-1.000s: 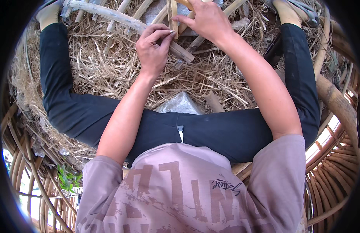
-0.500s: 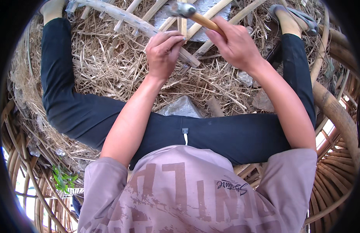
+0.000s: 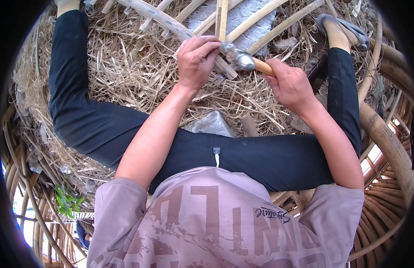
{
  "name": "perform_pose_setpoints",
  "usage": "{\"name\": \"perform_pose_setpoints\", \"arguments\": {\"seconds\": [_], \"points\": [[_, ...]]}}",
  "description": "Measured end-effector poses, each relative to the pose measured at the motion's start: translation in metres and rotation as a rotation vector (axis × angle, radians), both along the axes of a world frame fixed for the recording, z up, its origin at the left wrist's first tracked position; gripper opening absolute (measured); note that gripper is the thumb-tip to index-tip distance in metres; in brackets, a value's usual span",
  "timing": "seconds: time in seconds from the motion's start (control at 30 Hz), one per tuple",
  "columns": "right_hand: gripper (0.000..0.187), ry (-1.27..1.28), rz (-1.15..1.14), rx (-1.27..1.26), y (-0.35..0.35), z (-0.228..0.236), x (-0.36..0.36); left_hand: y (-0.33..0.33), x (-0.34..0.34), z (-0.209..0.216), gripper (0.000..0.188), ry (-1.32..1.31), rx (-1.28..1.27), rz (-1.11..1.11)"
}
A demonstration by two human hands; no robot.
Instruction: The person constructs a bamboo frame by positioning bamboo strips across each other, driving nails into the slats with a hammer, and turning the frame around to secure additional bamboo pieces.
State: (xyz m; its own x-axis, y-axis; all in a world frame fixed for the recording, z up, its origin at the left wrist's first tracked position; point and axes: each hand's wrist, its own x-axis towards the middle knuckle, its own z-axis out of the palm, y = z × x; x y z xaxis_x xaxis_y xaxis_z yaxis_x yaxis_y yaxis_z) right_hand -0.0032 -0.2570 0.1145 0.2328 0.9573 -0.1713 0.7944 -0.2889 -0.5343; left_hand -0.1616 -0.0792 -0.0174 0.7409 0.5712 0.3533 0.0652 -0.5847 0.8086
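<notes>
Left hand — fingers bent, bunched toward the thumb. Right hand — closed in a grip. Forearms extended forward, converging; legs spread, knees bent.

Hammer head, 1 o'clock: shiny metal, seen from here | hammer handle, 1 o'clock: smooth wood | straw, 10 o'clock: rough, matt | shirt, 6 o'clock: matt cloth
</notes>
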Motion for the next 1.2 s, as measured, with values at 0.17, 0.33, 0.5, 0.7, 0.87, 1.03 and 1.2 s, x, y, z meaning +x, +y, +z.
{"name": "perform_pose_setpoints", "arguments": {"seconds": [0.17,0.33,0.5,0.7,0.87,1.03,1.2], "points": [[0.02,-0.055,0.03,-0.105,0.004,-0.01,-0.005,0.001,-0.004,0.002,0.016,0.071,-0.008,-0.019],[0.019,-0.049,-0.039,-0.166,0.004,-0.012,-0.007,0.001,-0.001,-0.001,0.01,-0.018,0.024,0.007],[0.018,-0.037,-0.046,0.076,-0.002,-0.013,-0.009,0.001,-0.001,-0.002,0.009,0.002,0.025,-0.008],[0.019,-0.068,-0.014,0.086,-0.008,-0.014,-0.015,0.001,-0.002,0.003,0.012,0.049,-0.002,-0.025],[0.019,-0.081,-0.022,-0.062,-0.004,-0.014,-0.017,0.001,-0.002,-0.005,0.008,0.004,0.033,0.001],[0.017,-0.067,-0.068,-0.148,-0.01,-0.018,-0.016,0.001,-0.003,-0.005,0.009,0.003,0.065,0.002],[0.015,0.058,-0.21,0.003,-0.002,0.003,-0.017,0.003,-0.002,-0.003,0.011,-0.002,0.05,-0.019]]}}
